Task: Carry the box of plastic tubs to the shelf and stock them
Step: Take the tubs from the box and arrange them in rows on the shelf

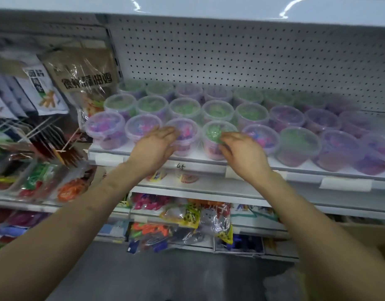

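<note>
Rows of tubs (252,112) cover the shelf (109,156) from front edge to the pegboard (230,51) behind. Hanging bags (83,83) lie off its left edge. Packets (183,213) fill the lower shelves (187,191), the box (360,234) to their right.

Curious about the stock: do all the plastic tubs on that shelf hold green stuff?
No, several plastic tubs on the shelf show pink and purple contents.

Shop aisle, seen close up. A white metal shelf (113,158) with a perforated back panel (230,53) holds rows of identical lidded plastic tubs (300,146). Its front rail carries price labels (180,166), one seemingly handwritten "45". Bagged goods (85,83) hang alongside; packets (183,213) fill the lower shelves.
</note>
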`<state>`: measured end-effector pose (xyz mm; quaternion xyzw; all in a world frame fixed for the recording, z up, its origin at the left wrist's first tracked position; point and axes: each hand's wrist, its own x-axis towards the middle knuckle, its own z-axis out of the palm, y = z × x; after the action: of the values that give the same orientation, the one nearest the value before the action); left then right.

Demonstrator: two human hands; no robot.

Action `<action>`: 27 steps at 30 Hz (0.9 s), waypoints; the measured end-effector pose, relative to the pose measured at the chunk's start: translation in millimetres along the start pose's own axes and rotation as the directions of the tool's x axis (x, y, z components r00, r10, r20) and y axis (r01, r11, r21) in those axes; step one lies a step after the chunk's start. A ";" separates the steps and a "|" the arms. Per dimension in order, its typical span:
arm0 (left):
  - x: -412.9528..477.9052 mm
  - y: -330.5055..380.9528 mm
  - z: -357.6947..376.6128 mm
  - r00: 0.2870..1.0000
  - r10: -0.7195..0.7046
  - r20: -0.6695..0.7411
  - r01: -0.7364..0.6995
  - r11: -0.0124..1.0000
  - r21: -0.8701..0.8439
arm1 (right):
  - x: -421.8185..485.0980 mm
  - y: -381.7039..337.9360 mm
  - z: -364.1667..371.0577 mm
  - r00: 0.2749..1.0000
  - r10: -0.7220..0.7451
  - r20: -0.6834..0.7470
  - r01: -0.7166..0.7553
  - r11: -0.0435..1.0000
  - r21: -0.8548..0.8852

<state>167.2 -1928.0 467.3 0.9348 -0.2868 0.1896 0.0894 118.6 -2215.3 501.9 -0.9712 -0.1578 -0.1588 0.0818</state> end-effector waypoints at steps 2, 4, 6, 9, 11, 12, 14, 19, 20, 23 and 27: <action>-2.3 -4.1 8.6 0.999 0.010 -0.040 -0.010 1.000 -0.005 | -0.2 -4.1 0.5 1.000 0.016 -0.013 -0.016 0.999 -0.028; -3.4 -7.4 12.1 0.997 0.033 -0.074 -0.034 0.999 -0.009 | 1.5 -8.7 0.2 1.000 0.031 0.002 -0.031 0.998 -0.047; -1.2 -11.6 11.6 0.994 0.068 -0.082 -0.069 0.998 -0.012 | 3.7 -13.5 -0.7 0.997 0.069 0.018 -0.068 0.996 -0.059; 1.9 -22.3 11.1 0.987 0.138 -0.084 -0.138 0.990 0.009 | 7.5 -27.8 1.0 0.991 0.131 0.018 -0.129 0.990 -0.054; 2.2 -29.8 10.5 0.981 0.176 -0.081 -0.176 0.984 0.011 | 12.3 -44.4 5.0 0.992 0.124 0.012 -0.123 0.992 -0.014; 1.9 -33.2 10.1 0.979 0.188 -0.080 -0.187 0.982 0.013 | 15.1 -53.7 8.5 0.994 0.105 0.010 -0.105 0.994 0.014; 2.1 -37.9 8.5 0.976 0.206 -0.069 -0.205 0.978 0.019 | 21.2 -70.1 15.4 0.998 0.060 0.004 -0.060 0.997 0.055; -8.6 -63.6 -7.8 0.981 0.188 -0.058 -0.192 0.978 -0.082 | 30.8 -89.7 30.9 0.998 0.034 0.046 -0.036 0.998 0.051; -13.0 -77.0 -13.3 0.986 0.151 -0.064 -0.156 0.984 -0.081 | 31.0 -90.8 32.6 0.998 0.032 0.050 -0.035 0.998 0.043; -29.0 -120.9 -26.2 0.997 0.059 -0.039 -0.062 0.996 -0.063 | 34.5 -91.5 36.2 0.999 0.029 0.025 -0.030 0.999 0.019; -39.8 -137.7 -28.7 0.996 0.085 0.036 -0.082 0.994 -0.070 | 40.8 -98.7 39.9 0.997 0.036 -0.068 -0.039 0.998 -0.045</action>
<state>206.5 -1787.3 469.3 0.9219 -0.3338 0.1648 0.1077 133.7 -2103.1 488.9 -0.9697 -0.1328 -0.1935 0.0678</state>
